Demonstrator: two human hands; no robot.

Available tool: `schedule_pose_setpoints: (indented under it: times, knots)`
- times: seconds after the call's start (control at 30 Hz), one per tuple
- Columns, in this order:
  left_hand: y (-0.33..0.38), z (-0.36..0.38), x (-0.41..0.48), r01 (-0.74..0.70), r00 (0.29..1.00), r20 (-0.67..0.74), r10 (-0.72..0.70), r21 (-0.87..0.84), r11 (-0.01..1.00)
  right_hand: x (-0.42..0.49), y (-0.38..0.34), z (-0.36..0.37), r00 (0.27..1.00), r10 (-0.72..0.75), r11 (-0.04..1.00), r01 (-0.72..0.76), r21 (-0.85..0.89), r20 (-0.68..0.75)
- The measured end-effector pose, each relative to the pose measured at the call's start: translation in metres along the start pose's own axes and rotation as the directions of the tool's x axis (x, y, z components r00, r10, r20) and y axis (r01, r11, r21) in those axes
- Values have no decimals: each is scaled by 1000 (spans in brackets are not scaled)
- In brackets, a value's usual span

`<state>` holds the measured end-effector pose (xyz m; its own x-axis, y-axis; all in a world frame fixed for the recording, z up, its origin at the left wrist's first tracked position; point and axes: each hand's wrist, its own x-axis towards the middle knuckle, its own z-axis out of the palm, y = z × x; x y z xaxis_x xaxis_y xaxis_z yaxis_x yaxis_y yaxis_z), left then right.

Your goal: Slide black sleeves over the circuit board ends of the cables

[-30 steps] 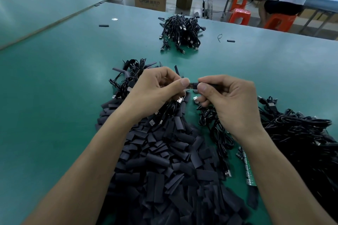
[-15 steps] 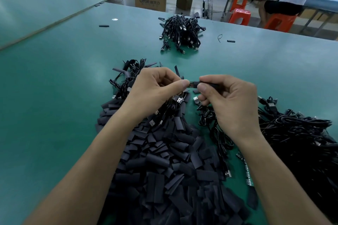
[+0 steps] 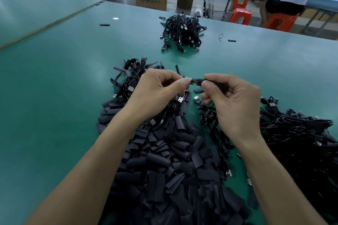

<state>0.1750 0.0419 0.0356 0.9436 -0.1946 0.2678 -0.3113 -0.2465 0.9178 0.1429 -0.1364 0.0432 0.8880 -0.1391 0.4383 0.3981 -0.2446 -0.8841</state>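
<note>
Little change over the last second: both hands hold the same spot above the green table (image 3: 54, 97), just past the pile of loose black sleeves (image 3: 164, 160). The gap between our thumbs reads a touch wider now, so more of the circuit board (image 3: 193, 81) shows between them.

Our left hand (image 3: 157, 93) pinches the board's cable side, thumb and forefinger curled tight. Our right hand (image 3: 236, 104) pinches a black sleeve (image 3: 216, 83), fingers curled round it, its mouth right at the board's free end. We can't tell if the board tip is inside yet.

Our read: sleeve not seated, board mostly bare, so this cable isn't done. Next is a straight push along the board.

The cable tangle (image 3: 301, 133) sits to our right; a separate cable bundle (image 3: 182, 31) lies far across the table.
</note>
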Motion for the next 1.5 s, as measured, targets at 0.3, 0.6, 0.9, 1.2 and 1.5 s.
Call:
schedule_pose_setpoints:
  times: [0.3,0.6,0.9,1.2,1.5]
  knots:
    - [2,-2,0,-26,998,53,27,-32,999,3,0,-3,994,-37,999,38,-11,103]
    - [5,-2,-2,-18,997,74,21,-40,999,1,2,-3,998,-26,1000,25,12,65]
    - [5,1,-2,-8,995,100,6,22,1000,2,-1,-1,998,4,999,-2,-33,67]
    - [13,9,-3,31,998,55,-30,-9,999,-8,3,12,973,-16,999,7,-40,-232]
    - [14,10,-4,3,1000,25,-4,6,1000,-7,3,16,982,-17,999,8,-48,-189]
